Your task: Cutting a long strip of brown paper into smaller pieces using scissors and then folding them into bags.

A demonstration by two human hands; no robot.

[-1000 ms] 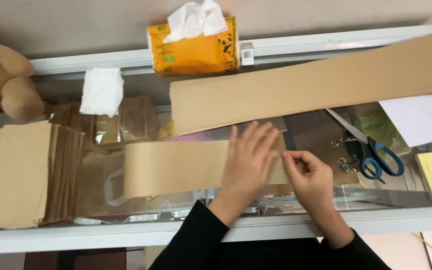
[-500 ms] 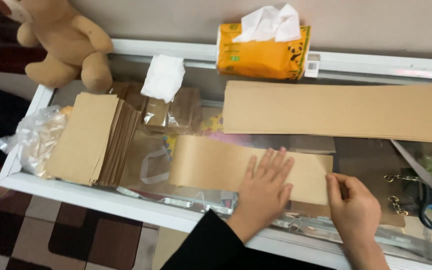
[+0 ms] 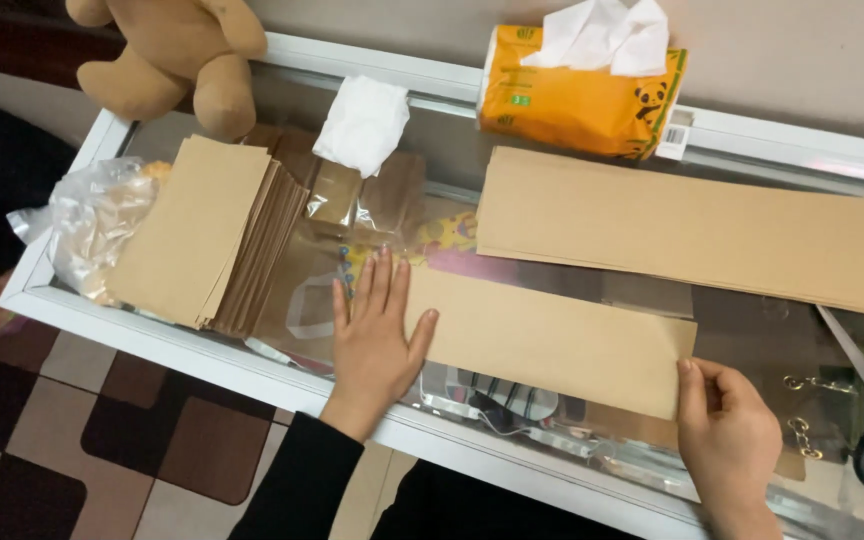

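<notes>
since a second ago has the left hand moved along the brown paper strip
Yes. The left hand has slid leftward along the paper strip, away from the right hand, which pinches its right end.

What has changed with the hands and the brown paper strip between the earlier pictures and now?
The left hand slid to the paper strip's left end; the right hand moved to its right corner, so the hands spread apart. The strip, envelope stack and tissue pack stayed.
</notes>
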